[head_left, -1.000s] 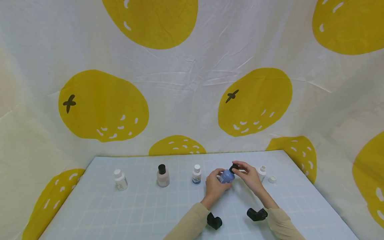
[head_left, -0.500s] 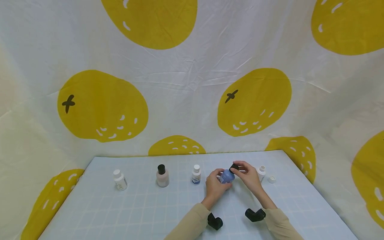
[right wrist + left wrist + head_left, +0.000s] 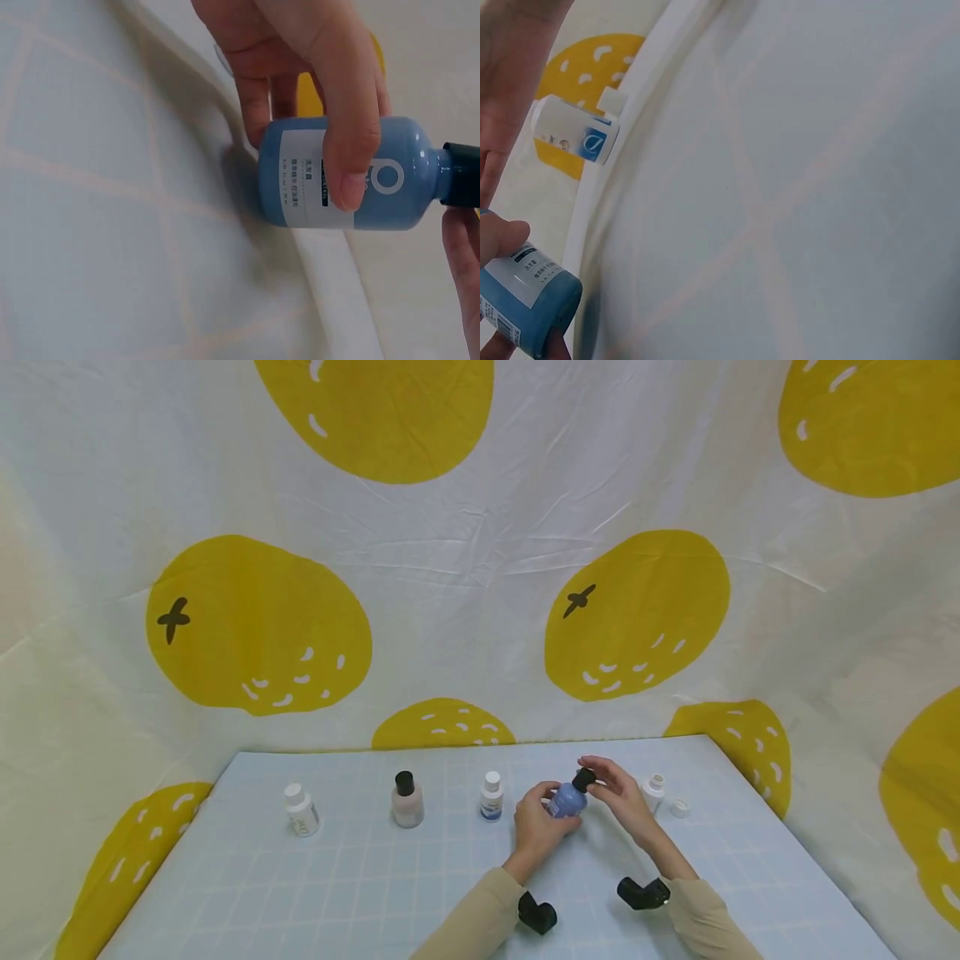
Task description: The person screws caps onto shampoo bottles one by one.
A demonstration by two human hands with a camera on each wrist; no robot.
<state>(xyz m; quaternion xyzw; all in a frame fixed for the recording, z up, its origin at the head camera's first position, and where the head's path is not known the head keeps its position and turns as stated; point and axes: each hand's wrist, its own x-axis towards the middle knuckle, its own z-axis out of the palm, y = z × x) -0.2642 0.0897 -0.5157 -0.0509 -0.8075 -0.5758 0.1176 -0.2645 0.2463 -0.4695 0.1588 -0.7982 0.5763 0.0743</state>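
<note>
A small blue bottle (image 3: pixel 567 801) with a printed label leans up to the right in the head view. My left hand (image 3: pixel 537 827) grips its body, the thumb (image 3: pixel 349 180) lying across the label in the right wrist view. On its neck sits a black cap (image 3: pixel 583 778). Fingers of my right hand (image 3: pixel 624 800) are curled about this cap, with a fingertip (image 3: pixel 454 229) against its side. Just beyond the right hand stands an uncapped white bottle (image 3: pixel 654 788), partly covered by the hand. A loose white cap (image 3: pixel 680 808) lies beside it.
Left of the hands stand a white bottle with a blue label (image 3: pixel 491 798), a pale pink bottle with a black cap (image 3: pixel 407 803) and another white bottle (image 3: pixel 302 812). A light blue checked cloth covers the table (image 3: pixel 300 893). A fruit-print curtain (image 3: pixel 450 627) hangs behind.
My right fingers have shifted slightly up around the black cap, and more of it shows now. The left hand and the blue bottle stay in place.
</note>
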